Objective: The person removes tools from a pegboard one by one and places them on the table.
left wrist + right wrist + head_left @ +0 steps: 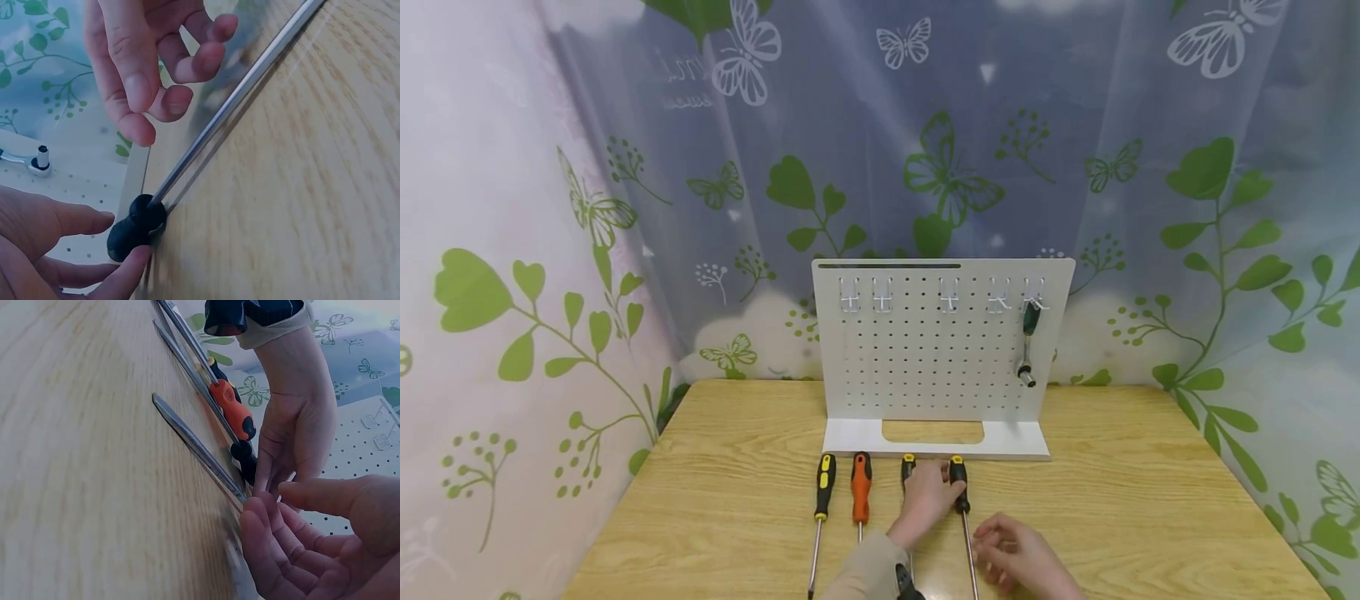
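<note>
A screwdriver with a black handle and yellow end cap lies rightmost in the row on the table. My left hand pinches that handle from its left side. In the left wrist view, digits of the left hand are on both sides of the handle. Its long steel shaft points towards me. Beside the shaft, my right hand has loosely bent fingers and holds nothing. The left hand and arm partly hide a second black-handled screwdriver.
Left of the hands lie an orange-handled screwdriver and a black-and-yellow one. Behind the handles stands a white pegboard with several wire hooks. A green-handled socket wrench hangs at its right. A patterned curtain surrounds the wooden table.
</note>
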`<action>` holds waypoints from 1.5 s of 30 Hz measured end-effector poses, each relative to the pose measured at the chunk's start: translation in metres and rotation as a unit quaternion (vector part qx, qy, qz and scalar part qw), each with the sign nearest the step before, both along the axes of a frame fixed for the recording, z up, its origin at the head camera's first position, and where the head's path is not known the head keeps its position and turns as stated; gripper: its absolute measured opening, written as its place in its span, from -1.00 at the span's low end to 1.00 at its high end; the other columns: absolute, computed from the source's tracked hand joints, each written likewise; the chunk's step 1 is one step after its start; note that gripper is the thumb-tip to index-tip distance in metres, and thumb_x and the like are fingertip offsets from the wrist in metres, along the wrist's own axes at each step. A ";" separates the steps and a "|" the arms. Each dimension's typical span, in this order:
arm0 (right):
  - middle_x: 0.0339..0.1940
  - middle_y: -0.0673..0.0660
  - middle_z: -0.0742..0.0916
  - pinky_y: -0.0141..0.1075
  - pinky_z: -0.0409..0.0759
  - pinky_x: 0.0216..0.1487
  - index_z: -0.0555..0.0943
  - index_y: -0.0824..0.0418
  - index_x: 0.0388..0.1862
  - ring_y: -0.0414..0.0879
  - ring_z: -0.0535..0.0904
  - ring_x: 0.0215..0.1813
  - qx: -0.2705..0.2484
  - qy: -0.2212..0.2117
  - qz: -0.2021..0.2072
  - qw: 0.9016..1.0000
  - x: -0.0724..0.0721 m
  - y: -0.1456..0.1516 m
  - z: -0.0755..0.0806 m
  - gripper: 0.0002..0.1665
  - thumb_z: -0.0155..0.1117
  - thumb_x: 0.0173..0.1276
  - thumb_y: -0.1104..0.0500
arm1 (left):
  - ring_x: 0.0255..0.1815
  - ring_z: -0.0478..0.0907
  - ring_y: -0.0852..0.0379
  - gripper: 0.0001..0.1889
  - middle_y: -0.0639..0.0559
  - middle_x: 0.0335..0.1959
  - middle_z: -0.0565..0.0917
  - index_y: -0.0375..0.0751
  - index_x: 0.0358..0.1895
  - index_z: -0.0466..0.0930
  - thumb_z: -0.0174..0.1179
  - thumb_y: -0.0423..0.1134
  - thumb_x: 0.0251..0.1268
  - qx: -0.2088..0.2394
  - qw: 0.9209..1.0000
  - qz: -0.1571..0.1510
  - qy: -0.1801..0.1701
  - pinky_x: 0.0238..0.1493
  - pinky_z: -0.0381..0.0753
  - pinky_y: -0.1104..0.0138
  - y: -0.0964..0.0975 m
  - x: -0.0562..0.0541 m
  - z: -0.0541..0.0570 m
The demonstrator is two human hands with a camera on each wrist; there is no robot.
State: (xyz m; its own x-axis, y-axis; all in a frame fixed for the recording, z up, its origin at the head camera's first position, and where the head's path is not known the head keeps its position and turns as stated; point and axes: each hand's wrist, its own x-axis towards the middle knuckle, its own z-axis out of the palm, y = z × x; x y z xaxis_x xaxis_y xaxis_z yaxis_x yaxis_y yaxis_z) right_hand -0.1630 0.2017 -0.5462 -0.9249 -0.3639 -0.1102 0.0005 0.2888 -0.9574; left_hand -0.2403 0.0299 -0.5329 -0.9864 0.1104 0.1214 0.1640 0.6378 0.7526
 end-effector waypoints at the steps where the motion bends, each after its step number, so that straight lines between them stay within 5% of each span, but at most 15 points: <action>1: -0.35 0.14 0.70 -0.36 0.63 -0.56 0.52 0.45 -0.03 -0.09 0.63 -0.45 0.000 0.001 -0.002 1.000 -0.001 0.001 0.000 -0.73 0.28 0.42 0.28 | -0.50 0.46 0.20 -0.78 0.08 -0.52 0.58 -0.38 -0.27 0.68 0.44 -0.26 0.20 -0.001 1.000 -0.001 0.001 -0.50 0.42 0.38 0.000 0.000 0.001; 5: -0.33 0.14 0.71 -0.32 0.65 -0.53 0.52 0.46 0.01 -0.06 0.64 -0.42 0.005 0.002 -0.006 1.000 -0.004 0.004 0.001 -0.71 0.27 0.44 0.27 | -0.54 0.30 0.26 -0.79 0.11 -0.55 0.46 -0.40 -0.24 0.68 0.42 -0.30 0.20 0.008 1.000 -0.006 0.010 -0.56 0.29 0.44 -0.002 -0.001 0.006; 12: -0.28 0.19 0.72 -0.30 0.68 -0.51 0.53 0.43 0.07 -0.07 0.65 -0.41 0.013 0.024 -0.024 0.999 -0.012 0.007 0.007 -0.69 0.26 0.47 0.26 | -0.28 0.67 0.07 -0.66 -0.16 -0.21 0.72 -0.46 0.02 0.65 0.37 -0.31 0.26 0.020 0.999 -0.032 0.026 -0.23 0.69 0.28 -0.007 -0.007 0.017; 19: -0.21 0.32 0.73 -0.27 0.70 -0.50 0.54 0.46 0.08 -0.10 0.66 -0.39 0.011 0.069 -0.050 0.996 -0.024 0.010 0.014 -0.69 0.26 0.45 0.30 | -0.16 0.76 -0.05 -0.66 -0.25 -0.04 0.73 -0.46 0.11 0.62 0.31 -0.35 0.34 0.075 0.994 -0.052 0.053 -0.25 0.76 0.36 -0.008 -0.019 0.021; 26: -0.14 0.34 0.74 -0.24 0.75 -0.35 0.56 0.46 0.11 0.03 0.71 -0.26 0.020 0.101 -0.111 0.988 -0.036 0.012 0.022 -0.66 0.28 0.44 0.29 | 0.03 0.71 -0.05 -0.68 -0.18 0.07 0.71 -0.36 0.19 0.61 0.17 -0.25 0.52 0.110 0.990 -0.073 0.059 -0.05 0.75 0.37 -0.006 -0.030 0.031; 31: -0.09 0.30 0.76 -0.22 0.78 -0.26 0.58 0.39 0.13 0.08 0.72 -0.15 0.033 0.114 -0.156 0.981 -0.045 0.016 0.035 -0.69 0.26 0.48 0.27 | 0.08 0.68 -0.04 -0.67 -0.15 0.11 0.69 -0.31 0.22 0.59 0.11 -0.21 0.56 0.121 0.987 -0.089 0.057 0.03 0.72 0.36 -0.003 -0.037 0.043; 45: 0.01 0.30 0.75 -0.40 0.73 -0.20 0.58 0.31 0.18 0.14 0.69 -0.02 0.071 0.247 -0.218 0.941 -0.075 0.043 0.064 -0.68 0.23 0.53 0.23 | 0.14 0.65 -0.01 -0.63 -0.12 0.18 0.68 -0.30 0.26 0.57 0.05 -0.16 0.61 0.133 0.980 -0.132 0.073 0.14 0.67 0.37 0.007 -0.057 0.073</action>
State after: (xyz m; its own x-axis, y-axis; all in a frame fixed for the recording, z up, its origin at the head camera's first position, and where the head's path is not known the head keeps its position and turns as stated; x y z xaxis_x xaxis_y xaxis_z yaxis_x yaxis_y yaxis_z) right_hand -0.2382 0.2452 -0.4820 -0.9339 0.0482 0.3543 -0.2870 0.4901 -0.8231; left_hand -0.2971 0.0368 -0.4604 -0.8977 0.3044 0.3187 0.4156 0.3439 0.8420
